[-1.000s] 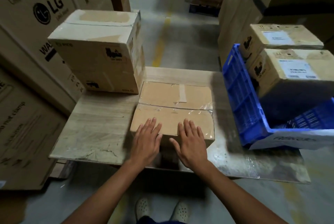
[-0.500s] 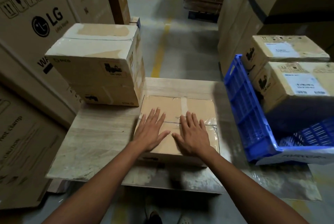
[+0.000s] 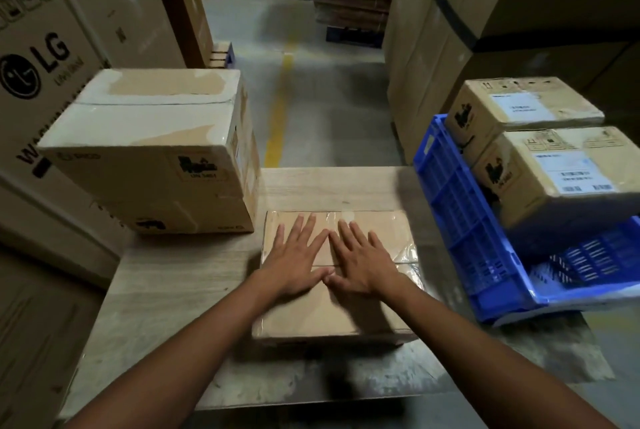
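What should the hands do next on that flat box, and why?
Probably slide both palms apart across the top to press the clear tape down. The left hand and right hand lie flat, side by side, on the flat box, and that tape looks crinkled near the right edge.

At nine o'clock the tall carton (image 3: 41, 99) bears the black "LG" logo, with a large "W" starting a word below it. At three o'clock, a box (image 3: 540, 193) carries a white barcode label, its print too small to read.
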Tool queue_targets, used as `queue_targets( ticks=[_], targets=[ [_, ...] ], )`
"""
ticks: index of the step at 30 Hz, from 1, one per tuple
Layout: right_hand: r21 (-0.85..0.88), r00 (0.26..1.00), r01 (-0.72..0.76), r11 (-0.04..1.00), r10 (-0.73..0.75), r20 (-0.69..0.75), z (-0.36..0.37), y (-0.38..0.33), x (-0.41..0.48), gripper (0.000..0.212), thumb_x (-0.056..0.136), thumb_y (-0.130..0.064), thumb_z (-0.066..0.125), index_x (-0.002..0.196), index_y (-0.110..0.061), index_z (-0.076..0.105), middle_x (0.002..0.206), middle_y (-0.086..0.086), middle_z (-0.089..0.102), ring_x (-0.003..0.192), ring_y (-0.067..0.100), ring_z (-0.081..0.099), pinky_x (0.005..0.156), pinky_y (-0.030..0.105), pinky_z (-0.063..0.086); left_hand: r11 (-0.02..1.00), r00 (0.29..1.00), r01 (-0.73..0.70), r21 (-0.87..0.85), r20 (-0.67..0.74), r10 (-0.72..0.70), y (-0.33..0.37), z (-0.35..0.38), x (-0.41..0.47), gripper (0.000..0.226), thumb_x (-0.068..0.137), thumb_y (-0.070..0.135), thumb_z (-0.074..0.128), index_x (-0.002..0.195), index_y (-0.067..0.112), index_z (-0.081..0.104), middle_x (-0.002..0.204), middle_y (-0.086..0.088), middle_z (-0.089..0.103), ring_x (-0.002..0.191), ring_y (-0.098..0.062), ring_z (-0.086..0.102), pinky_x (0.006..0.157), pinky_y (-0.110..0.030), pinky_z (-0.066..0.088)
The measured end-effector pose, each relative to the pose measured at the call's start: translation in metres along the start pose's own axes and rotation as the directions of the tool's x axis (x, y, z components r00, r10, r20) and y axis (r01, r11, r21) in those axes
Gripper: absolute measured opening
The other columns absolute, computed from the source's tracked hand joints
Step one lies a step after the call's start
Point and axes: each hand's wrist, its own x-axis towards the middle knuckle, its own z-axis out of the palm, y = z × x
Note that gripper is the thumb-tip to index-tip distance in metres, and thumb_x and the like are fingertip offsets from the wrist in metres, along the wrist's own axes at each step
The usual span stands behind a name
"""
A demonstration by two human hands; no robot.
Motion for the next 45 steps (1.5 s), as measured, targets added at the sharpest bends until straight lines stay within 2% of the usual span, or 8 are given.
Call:
queue_targets(
  ticks=[4, 10, 20, 25, 30, 33, 40, 45],
  targets=[
    [-0.001, 0.999, 0.007, 1.000, -0.007, 0.041, 0.004, 0.004, 0.000, 0.105, 0.073, -0.082, 0.000, 0.158, -0.021, -0.013, 0.164, 0.011, -0.021, 0.153, 0.029, -0.016, 0.122, 0.053, 0.002, 0.996, 0.999, -0.035, 0.080, -0.027, 0.037, -0.007, 0.012, 0.000, 0.081, 0.093, 0.076, 0.013, 0.155, 0.034, -0.017, 0.159, -0.004, -0.034, 0.145, -0.025, -0.035, 0.119, -0.054, -0.015],
    [0.337, 1.000, -0.016, 0.941, 0.014, 0.009, -0.008, 0.015, -0.003, 0.093, 0.089, -0.070, 0.052, 0.160, -0.025, 0.013, 0.168, 0.007, -0.002, 0.155, 0.023, -0.003, 0.122, 0.049, 0.004, 1.000, 0.995, 0.001, -0.001, -0.104, -0.002, -0.006, 0.008, -0.011, 0.089, 0.084, 0.081, 0.004, 0.159, 0.033, -0.003, 0.165, -0.002, -0.019, 0.151, -0.021, -0.021, 0.122, -0.052, -0.005],
    [0.157, 0.975, -0.168, 0.973, 0.188, -0.121, 0.040, 0.011, -0.050, 0.081, 0.095, -0.076, 0.005, 0.158, -0.028, -0.013, 0.163, 0.005, -0.025, 0.149, 0.023, -0.027, 0.123, 0.051, -0.008, 0.973, 0.964, 0.229, -0.033, -0.128, -0.231, 0.011, 0.023, -0.040, 0.085, 0.080, 0.070, -0.014, 0.157, 0.033, -0.008, 0.163, -0.001, -0.021, 0.150, -0.021, -0.022, 0.121, -0.051, -0.008],
    [0.249, 0.939, -0.229, 0.941, 0.281, -0.197, 0.036, 0.010, -0.057, 0.089, 0.088, -0.084, 0.014, 0.159, -0.032, 0.005, 0.165, 0.011, -0.015, 0.151, 0.027, -0.020, 0.119, 0.054, -0.015, 0.875, 0.901, 0.366, -0.316, -0.114, -0.418, 0.013, 0.011, -0.042, 0.093, 0.089, 0.071, 0.045, 0.158, 0.032, -0.004, 0.164, -0.005, -0.023, 0.150, -0.027, -0.022, 0.119, -0.053, -0.003],
    [0.634, 0.760, -0.429, 0.643, 0.637, -0.132, 0.023, 0.015, -0.050, 0.079, 0.088, -0.062, 0.059, 0.151, -0.024, 0.030, 0.165, 0.020, 0.006, 0.153, 0.035, 0.004, 0.121, 0.058, 0.013, 0.295, 0.805, 0.265, -0.918, 0.042, -0.592, 0.005, -0.021, -0.035, 0.114, 0.073, 0.050, 0.082, 0.159, 0.025, 0.011, 0.163, -0.006, 0.022, 0.132, -0.018, 0.042, 0.104, -0.034, 0.041],
    [0.864, 0.698, -0.341, 0.370, 0.715, -0.031, 0.004, 0.024, -0.045, 0.083, 0.089, -0.044, 0.069, 0.156, -0.019, 0.026, 0.161, 0.015, 0.028, 0.146, 0.034, 0.030, 0.116, 0.052, 0.033, 0.066, 0.791, 0.170, -0.983, 0.096, -0.604, 0.005, -0.030, -0.032, 0.100, 0.082, 0.026, 0.082, 0.158, 0.018, 0.017, 0.162, -0.007, 0.024, 0.120, -0.012, 0.047, 0.079, -0.019, 0.044],
    [0.971, 0.536, -0.215, 0.102, 0.843, 0.030, -0.026, 0.034, -0.060, 0.078, 0.092, -0.042, 0.065, 0.157, -0.022, 0.025, 0.153, 0.017, 0.030, 0.140, 0.035, 0.033, 0.109, 0.049, 0.036, 0.072, 0.649, 0.043, -0.996, -0.027, -0.760, 0.002, -0.027, -0.042, 0.088, 0.077, 0.049, 0.077, 0.150, 0.020, 0.037, 0.140, -0.005, 0.050, 0.123, -0.024, 0.054, 0.102, -0.044, 0.049],
    [0.990, 0.475, -0.137, -0.007, 0.877, 0.072, -0.038, 0.035, -0.062, 0.058, 0.092, -0.062, 0.049, 0.133, -0.022, 0.051, 0.134, 0.013, 0.044, 0.122, 0.031, 0.047, 0.103, 0.053, 0.043, 0.158, 0.400, -0.179, -0.971, -0.218, -0.890, 0.018, -0.041, -0.054, 0.028, 0.094, 0.043, 0.061, 0.103, 0.016, 0.064, 0.090, 0.001, 0.062, 0.084, -0.015, 0.057, 0.070, -0.030, 0.045]
  ],
)
